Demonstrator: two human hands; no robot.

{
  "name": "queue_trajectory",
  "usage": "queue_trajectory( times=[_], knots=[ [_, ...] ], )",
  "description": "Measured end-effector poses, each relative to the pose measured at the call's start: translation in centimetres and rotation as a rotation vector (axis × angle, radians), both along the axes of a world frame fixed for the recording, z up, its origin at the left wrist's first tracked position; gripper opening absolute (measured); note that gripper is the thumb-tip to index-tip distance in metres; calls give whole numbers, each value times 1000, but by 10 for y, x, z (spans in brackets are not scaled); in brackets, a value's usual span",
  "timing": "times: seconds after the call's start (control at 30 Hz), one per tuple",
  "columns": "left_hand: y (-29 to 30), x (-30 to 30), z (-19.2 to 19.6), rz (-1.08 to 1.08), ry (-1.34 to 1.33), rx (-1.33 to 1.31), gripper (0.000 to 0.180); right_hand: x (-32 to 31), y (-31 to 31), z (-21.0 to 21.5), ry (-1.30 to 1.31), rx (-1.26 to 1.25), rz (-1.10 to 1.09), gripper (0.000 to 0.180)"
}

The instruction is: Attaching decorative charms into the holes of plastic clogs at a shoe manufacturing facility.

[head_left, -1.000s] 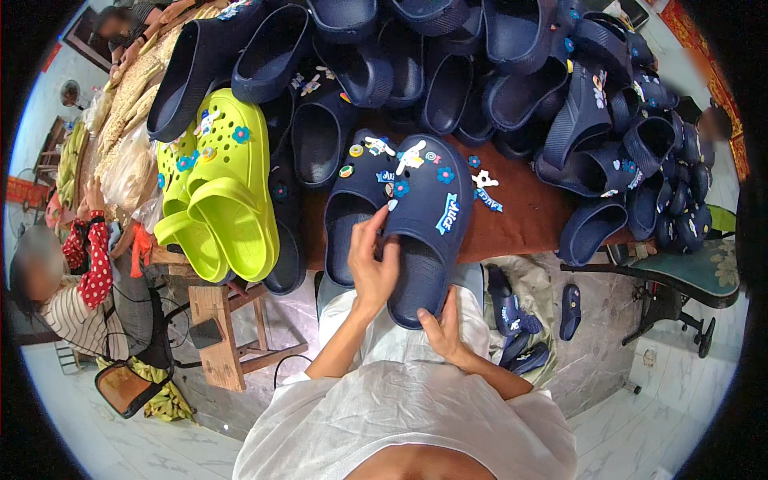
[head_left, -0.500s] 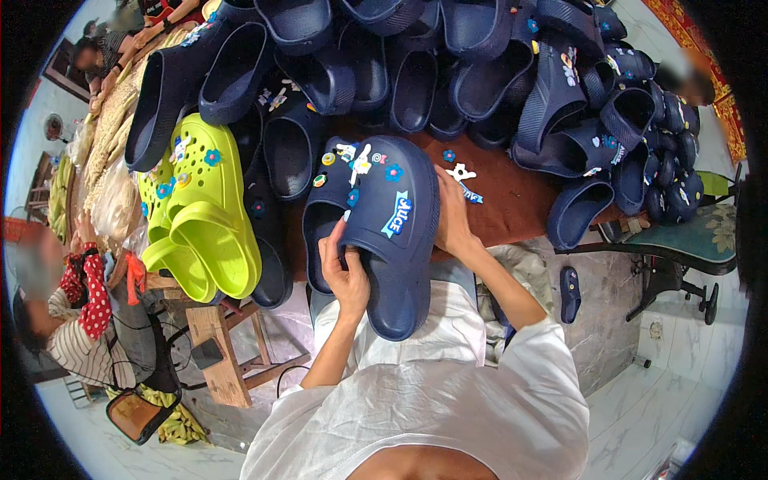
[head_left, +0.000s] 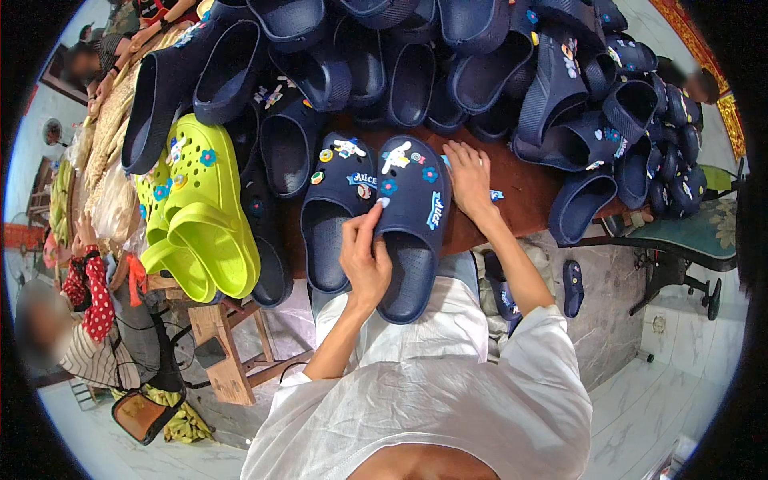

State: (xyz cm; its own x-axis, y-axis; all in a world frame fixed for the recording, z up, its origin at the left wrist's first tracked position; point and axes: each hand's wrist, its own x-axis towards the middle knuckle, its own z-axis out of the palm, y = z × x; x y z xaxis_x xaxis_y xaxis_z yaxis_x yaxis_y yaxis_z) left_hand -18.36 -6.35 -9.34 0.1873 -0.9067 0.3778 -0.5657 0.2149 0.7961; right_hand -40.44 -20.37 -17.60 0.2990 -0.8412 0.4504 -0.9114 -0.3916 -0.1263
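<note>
Side by side at the table's near edge lie two navy clogs, the left clog (head_left: pixel 326 244) and the right clog (head_left: pixel 408 272), both dotted with small character, flower and lettered charms. My left hand (head_left: pixel 366 258) grips the right clog at its opening, index finger on the upper and thumb by the inner edge. Beyond that clog's right side, my right hand (head_left: pixel 472 178) rests palm down on the brown tabletop (head_left: pixel 472 228), fingers stretched and slightly apart. A blue-and-white charm (head_left: pixel 497 195) shows beside it; whatever lies under the palm is hidden.
Lime-green clogs (head_left: pixel 210 216) stand left of the navy pair. A heap of navy clogs (head_left: pixel 412 88) covers the far side of the table. A wooden stool (head_left: pixel 220 352) is at lower left, a green chair (head_left: pixel 680 236) at right. Other people (head_left: pixel 96 304) sit at left.
The right clog has come down beside the left one, uncovering its charms. My left hand has shifted right and slightly up; my right hand has left the clog's side for the tabletop.
</note>
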Motion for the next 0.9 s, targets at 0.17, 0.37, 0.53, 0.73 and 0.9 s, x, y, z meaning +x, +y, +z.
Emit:
queue_trajectory(
  times=[0.17, 0.37, 0.53, 0.73, 0.9],
  knots=[
    [-9, -12, -3, -33, -39, -33, 54, -15, 9, 10, -58, 10, -74, 40],
    [-20, -23, -10, -33, -145, -58, 60, -1, 48, 29, -496, 129, -4, 29],
    [-29, -24, -12, -96, -124, -123, 62, 13, 70, 56, -676, 256, 143, 35],
    [-40, -21, -11, -122, -152, -154, 61, 22, 67, 53, -726, 309, 152, 41],
    [-32, -24, -2, -122, -182, -184, 54, 21, 68, 54, -716, 309, 144, 40]
  ],
)
